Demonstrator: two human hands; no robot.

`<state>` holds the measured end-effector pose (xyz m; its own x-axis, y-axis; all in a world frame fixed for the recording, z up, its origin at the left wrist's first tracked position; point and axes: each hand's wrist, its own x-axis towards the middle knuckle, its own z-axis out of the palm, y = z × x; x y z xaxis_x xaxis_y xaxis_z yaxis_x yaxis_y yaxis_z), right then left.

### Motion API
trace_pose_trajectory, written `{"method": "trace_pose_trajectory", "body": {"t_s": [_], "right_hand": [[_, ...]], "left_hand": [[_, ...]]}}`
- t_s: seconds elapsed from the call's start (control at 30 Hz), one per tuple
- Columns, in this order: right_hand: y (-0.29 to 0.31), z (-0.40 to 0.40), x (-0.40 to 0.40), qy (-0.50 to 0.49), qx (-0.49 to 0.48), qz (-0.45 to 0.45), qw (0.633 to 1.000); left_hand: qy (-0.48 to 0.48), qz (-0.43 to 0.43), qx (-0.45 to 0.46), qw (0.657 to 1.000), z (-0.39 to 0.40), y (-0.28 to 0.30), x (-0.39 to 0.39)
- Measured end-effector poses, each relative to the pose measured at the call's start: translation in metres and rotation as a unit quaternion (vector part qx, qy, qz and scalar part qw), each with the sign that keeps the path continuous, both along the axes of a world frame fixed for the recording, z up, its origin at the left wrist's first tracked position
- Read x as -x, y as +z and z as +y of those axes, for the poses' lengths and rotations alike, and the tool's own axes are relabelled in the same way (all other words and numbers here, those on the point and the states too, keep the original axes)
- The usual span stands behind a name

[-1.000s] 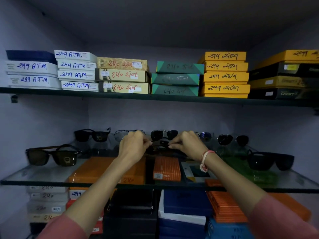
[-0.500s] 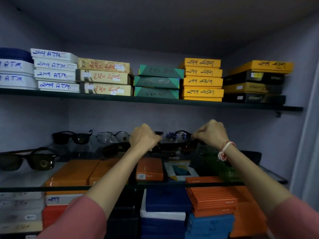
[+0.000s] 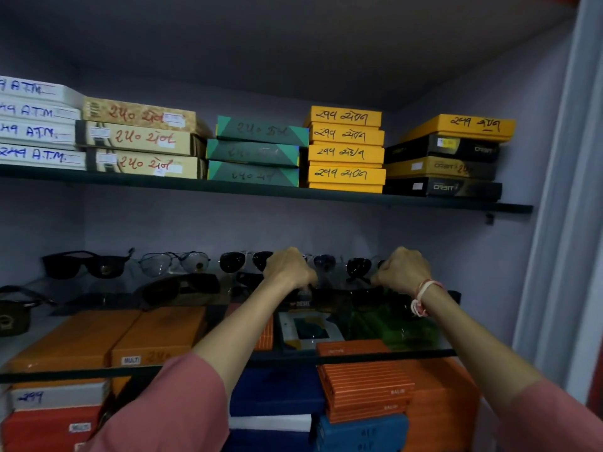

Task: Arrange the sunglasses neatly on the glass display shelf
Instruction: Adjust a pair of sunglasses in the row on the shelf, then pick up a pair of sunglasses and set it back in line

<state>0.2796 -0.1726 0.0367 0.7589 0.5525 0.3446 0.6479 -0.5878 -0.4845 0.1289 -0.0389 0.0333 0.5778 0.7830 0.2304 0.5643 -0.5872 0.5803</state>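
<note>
A row of sunglasses stands along the back of the glass display shelf point(image 3: 359, 355): a black pair point(image 3: 85, 264) at the left, a clear-lens pair point(image 3: 174, 262), and dark aviators point(image 3: 243, 261) toward the middle. My left hand point(image 3: 288, 267) and my right hand point(image 3: 403, 270) are closed on the two ends of a black pair of sunglasses point(image 3: 346, 296), which sits low over the right part of the shelf. Another dark pair point(image 3: 181, 288) lies in front of the back row.
An upper shelf point(image 3: 261, 189) carries stacks of labelled boxes in white, tan, green, yellow and black. Orange, blue and red boxes point(image 3: 365, 380) are piled under the glass shelf. A wall and frame point(image 3: 561, 223) close off the right side.
Both hands have carried the black pair rightward along the shelf and lowered it. The view has swung to the right, so the left sunglasses have slid toward the frame edge.
</note>
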Motion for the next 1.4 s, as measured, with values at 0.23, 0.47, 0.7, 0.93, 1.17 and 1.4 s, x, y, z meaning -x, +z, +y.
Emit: {"method": "trace_pose_trajectory", "body": {"t_s": [0.23, 0.47, 0.7, 0.93, 1.17, 1.4], "right_hand": [[0.003, 0.004, 0.004, 0.002, 0.061, -0.025, 0.998], [0.003, 0.004, 0.006, -0.02, 0.098, -0.061, 0.993], [0.013, 0.008, 0.013, -0.041, 0.125, -0.117, 0.984], [0.029, 0.055, 0.045, 0.058, 0.097, -0.127, 0.986], [0.02, 0.114, 0.084, 0.129, 0.239, -0.138, 0.952], [0.007, 0.133, 0.101, 0.135, 0.209, -0.146, 0.958]], "left_hand": [[-0.006, 0.017, 0.0, 1.0, 0.003, 0.0, 0.003], [-0.01, 0.028, 0.003, 1.0, 0.002, 0.0, 0.006], [-0.007, 0.021, 0.001, 1.0, 0.006, 0.006, 0.018], [0.025, 0.037, -0.122, 0.992, 0.06, 0.014, 0.058], [-0.056, 0.262, -0.214, 0.939, 0.095, 0.0, 0.067], [-0.076, 0.236, -0.274, 0.929, 0.111, -0.007, 0.076]]}}
